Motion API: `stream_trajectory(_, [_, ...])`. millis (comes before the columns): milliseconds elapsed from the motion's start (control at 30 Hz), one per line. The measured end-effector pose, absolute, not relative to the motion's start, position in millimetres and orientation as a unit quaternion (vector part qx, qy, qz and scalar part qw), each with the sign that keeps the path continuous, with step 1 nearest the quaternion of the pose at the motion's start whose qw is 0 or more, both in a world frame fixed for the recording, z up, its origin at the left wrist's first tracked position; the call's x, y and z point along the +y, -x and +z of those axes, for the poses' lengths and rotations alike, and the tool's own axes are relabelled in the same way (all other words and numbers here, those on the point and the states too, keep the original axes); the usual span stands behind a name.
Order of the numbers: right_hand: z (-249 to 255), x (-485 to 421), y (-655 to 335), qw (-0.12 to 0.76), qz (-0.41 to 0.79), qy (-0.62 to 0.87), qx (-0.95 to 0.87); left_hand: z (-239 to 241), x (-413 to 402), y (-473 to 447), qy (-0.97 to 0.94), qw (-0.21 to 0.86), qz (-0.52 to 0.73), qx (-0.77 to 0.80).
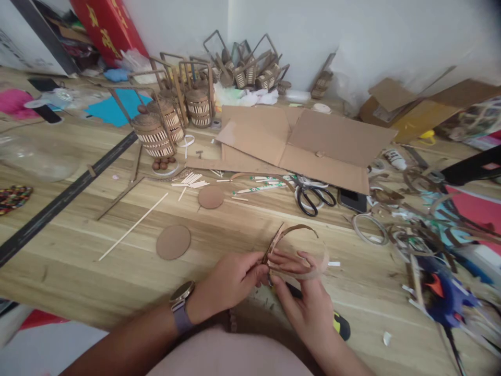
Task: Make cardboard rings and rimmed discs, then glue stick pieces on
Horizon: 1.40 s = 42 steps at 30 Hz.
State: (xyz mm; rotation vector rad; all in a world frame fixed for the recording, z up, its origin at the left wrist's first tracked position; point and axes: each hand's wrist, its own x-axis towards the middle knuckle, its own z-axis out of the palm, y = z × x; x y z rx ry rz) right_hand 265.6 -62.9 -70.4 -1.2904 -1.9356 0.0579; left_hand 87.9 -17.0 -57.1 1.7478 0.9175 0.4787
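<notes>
A thin brown cardboard strip (300, 227) is bent into a loop just above the table. My left hand (230, 279), with a watch on its wrist, pinches the loop's left side, where strip ends overlap. On the near side, my right hand (305, 300) grips the strip, its fingers reaching into the loop and its thumb close to the left fingertips. Under the right hand lies a tool with a yellow and black handle (342, 326), partly hidden. Left of the hands are a round cardboard disc (173, 242), a smaller disc (210, 197) and a thin wooden stick (133, 227).
Black-handled scissors (309, 202) lie before folded cardboard (329, 151). Small lidded baskets (151, 136) with tall handles stand at the back left. A blue glue gun (446, 292), tape rolls (370, 230) and strip scraps crowd the right. Short sticks (191, 180) lie mid-table.
</notes>
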Motion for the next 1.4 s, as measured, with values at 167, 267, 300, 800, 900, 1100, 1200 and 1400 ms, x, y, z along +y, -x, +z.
stream_trajectory(167, [-77.5, -61.4, -267.7, 0.402, 0.021, 0.489, -0.773, -55.9, -17.7, -87.6, -0.733, 0.527, 0.2, 0.381])
stream_trajectory(267, [-78.4, -62.4, -268.8, 0.403, 0.036, 0.491, -0.772, -55.3, -18.6, -87.8, -0.735, 0.529, 0.208, 0.37])
stream_trajectory(300, [-77.7, -62.8, -269.0, 0.403, 0.037, 0.493, -0.77, -55.3, -18.7, -87.9, -0.736, 0.529, 0.21, 0.367])
stream_trajectory(800, [-68.1, -62.1, -266.9, 0.396, 0.013, 0.519, -0.757, -56.8, -17.0, -88.7, -0.734, 0.528, 0.199, 0.379])
stream_trajectory(900, [-69.9, -61.2, -265.1, 0.406, 0.018, 0.506, -0.761, -57.5, -17.2, -88.5, -0.725, 0.535, 0.202, 0.383])
stream_trajectory(1100, [-75.6, -58.7, -265.1, 0.402, 0.009, 0.49, -0.773, -57.3, -19.0, -87.6, -0.735, 0.518, 0.204, 0.388])
stream_trajectory(1200, [-75.5, -59.7, -266.2, 0.399, 0.004, 0.492, -0.774, -57.9, -19.0, -87.9, -0.741, 0.519, 0.204, 0.376])
stream_trajectory(1400, [-73.5, -60.9, -268.5, 0.408, 0.017, 0.514, -0.754, -57.8, -17.5, -88.9, -0.735, 0.54, 0.21, 0.353])
